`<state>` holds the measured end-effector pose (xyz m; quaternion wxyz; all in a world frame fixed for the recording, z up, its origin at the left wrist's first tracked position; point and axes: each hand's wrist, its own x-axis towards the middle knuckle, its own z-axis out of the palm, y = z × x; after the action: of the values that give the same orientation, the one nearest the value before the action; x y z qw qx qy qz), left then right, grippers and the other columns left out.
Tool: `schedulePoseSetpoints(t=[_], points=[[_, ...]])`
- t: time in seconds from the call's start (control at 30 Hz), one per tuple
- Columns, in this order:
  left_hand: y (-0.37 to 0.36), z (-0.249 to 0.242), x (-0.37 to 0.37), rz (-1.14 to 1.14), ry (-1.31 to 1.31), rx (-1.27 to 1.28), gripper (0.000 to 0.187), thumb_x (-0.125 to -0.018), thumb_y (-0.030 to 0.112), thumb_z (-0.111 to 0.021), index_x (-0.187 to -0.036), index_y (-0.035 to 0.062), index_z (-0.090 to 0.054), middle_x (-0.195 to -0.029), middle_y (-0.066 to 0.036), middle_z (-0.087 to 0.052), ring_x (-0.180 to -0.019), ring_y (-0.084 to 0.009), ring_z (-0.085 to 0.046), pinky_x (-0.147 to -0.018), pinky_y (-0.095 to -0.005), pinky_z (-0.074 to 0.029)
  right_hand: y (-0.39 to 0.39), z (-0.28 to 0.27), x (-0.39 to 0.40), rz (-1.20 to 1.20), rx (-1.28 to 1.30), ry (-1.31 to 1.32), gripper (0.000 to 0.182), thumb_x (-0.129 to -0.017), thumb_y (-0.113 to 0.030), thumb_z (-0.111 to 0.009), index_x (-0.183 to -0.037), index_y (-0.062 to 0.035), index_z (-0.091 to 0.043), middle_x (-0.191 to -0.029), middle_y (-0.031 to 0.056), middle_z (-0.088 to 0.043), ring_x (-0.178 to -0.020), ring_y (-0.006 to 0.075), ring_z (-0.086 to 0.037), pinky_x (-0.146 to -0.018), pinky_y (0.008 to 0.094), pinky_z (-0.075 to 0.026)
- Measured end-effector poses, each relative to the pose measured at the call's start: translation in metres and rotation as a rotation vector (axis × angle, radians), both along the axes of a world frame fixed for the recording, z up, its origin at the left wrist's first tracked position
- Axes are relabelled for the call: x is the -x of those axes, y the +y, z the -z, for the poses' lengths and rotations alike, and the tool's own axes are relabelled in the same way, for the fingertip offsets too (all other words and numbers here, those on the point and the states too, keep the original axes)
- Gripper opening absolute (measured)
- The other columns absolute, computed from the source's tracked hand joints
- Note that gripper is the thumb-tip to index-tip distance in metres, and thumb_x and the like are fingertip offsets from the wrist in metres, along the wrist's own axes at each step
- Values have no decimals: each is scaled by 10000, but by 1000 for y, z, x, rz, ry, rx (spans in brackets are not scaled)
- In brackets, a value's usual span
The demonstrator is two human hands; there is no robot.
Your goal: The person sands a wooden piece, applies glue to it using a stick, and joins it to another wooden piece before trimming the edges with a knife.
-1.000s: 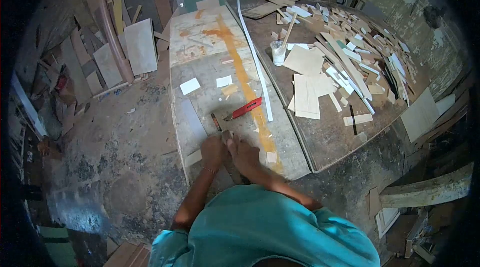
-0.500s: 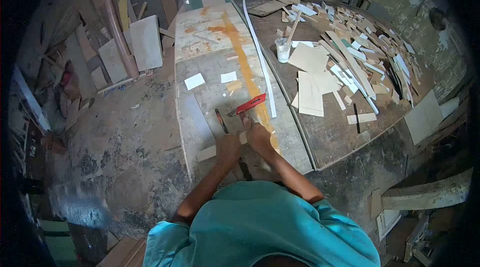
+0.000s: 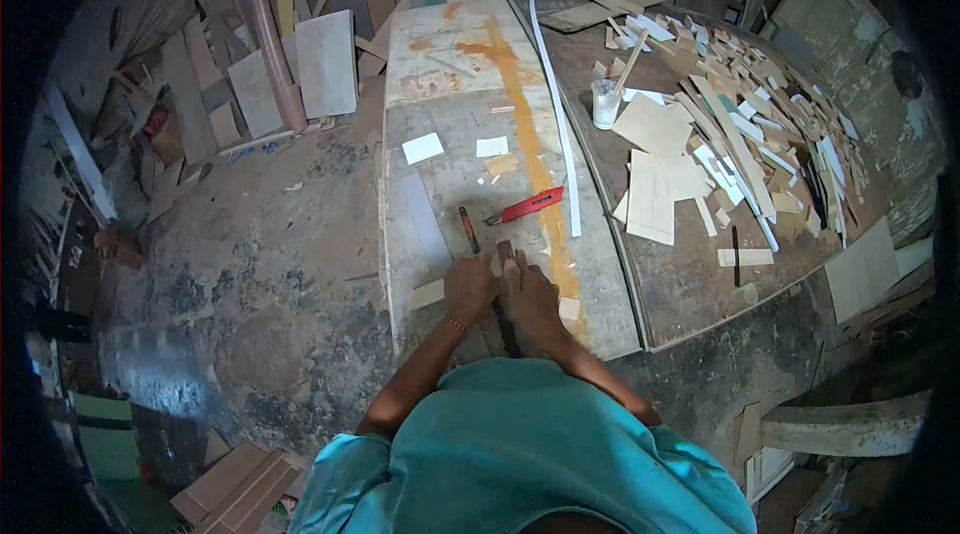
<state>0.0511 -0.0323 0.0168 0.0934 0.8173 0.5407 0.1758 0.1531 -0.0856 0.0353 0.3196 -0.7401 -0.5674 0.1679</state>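
My left hand (image 3: 470,291) is closed low over the near part of the workbench, its fingers curled; what lies in them is hidden. A pale wood strip (image 3: 427,295) shows just left of it. Beyond its knuckles a slim dark stick (image 3: 468,230) with orange marks points away from me. My right hand (image 3: 532,296) is beside it, fingers closed on a small brown block (image 3: 505,253). A dark narrow strip (image 3: 506,326) runs between my wrists toward my body. A red utility knife (image 3: 526,206) lies just past my right hand, on the bench.
White rectangles (image 3: 423,148) and a greyish strip (image 3: 426,222) lie on the workbench (image 3: 440,114). A long white strip (image 3: 556,114) runs along its right side. The right-hand table holds a plastic cup (image 3: 605,106), thin boards (image 3: 651,196), a black pen (image 3: 736,256) and piled offcuts.
The view has shifted, so the bench appears further right. My right hand with the brown block has drawn back from the knife, closer to my left hand. The knife stays put.
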Motion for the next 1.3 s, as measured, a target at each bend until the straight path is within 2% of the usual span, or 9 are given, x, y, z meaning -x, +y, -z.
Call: schedulePoseSetpoints(t=[0.03,0.17,0.37,0.5,0.63,0.87,1.07,1.17,1.3], points=[[0,-1,0,0,4,24,147,-687,168,-543,-737,71,-641,-713,-162,-608,-656,-315,-599,-591,-416,-483,-2,2,0,-12,-57,-21,546,-913,-423,-235,-1105,28,-477,-879,245,-576,-820,428,-551,-717,493,-413],[-15,-13,-5,79,27,98,160,-690,179,-553,-728,47,-634,-694,-171,-603,-642,-321,-593,-596,-424,-480,18,-22,-22,-68,266,77,535,-910,-413,-253,-1166,14,-448,-920,242,-562,-851,431,-539,-717,503,-405],[-2,-11,4,59,3,119,168,-687,173,-569,-718,18,-625,-678,-194,-594,-655,-335,-592,-620,-435,-477,-7,-5,-4,0,-38,119,540,-903,-427,-282,-1075,26,-520,-861,290,-551,-868,423,-529,-748,461,-405],[-17,-15,1,93,-98,155,186,-696,192,-576,-778,32,-622,-707,-188,-599,-673,-343,-588,-631,-442,-469,13,-7,-17,-64,148,137,481,-909,-378,-288,-1151,-6,-473,-937,247,-553,-852,425,-538,-740,514,-398],[-5,-8,10,38,-56,249,231,-701,221,-591,-862,57,-612,-739,-173,-607,-691,-335,-594,-631,-437,-471,-3,-4,1,-45,43,158,506,-910,-401,-279,-1115,14,-485,-937,253,-551,-865,427,-531,-762,502,-397],[-15,-22,8,114,-16,125,190,-706,211,-584,-815,60,-623,-735,-177,-608,-691,-326,-603,-619,-416,-474,25,-12,-19,-93,250,254,538,-912,-416,-273,-1193,8,-448,-947,245,-560,-890,428,-524,-748,502,-404],[-5,-6,16,105,-109,100,179,-674,193,-609,-787,57,-625,-703,-168,-607,-653,-329,-600,-616,-421,-473,-3,-9,4,-33,-51,145,501,-905,-410,-291,-1063,3,-526,-872,248,-563,-837,415,-542,-726,483,-416],[-11,1,13,126,-77,122,187,-664,204,-621,-781,58,-623,-699,-161,-606,-670,-324,-598,-622,-425,-469,18,-27,-14,-21,273,284,575,-893,-461,-293,-1091,29,-519,-977,294,-538,-927,415,-519,-793,449,-390],[-19,-29,7,107,-53,151,183,-659,205,-621,-784,72,-623,-714,-153,-606,-692,-322,-594,-642,-428,-465,11,-9,-13,-32,131,197,514,-902,-416,-297,-1113,1,-511,-959,269,-549,-912,408,-525,-788,457,-398]])
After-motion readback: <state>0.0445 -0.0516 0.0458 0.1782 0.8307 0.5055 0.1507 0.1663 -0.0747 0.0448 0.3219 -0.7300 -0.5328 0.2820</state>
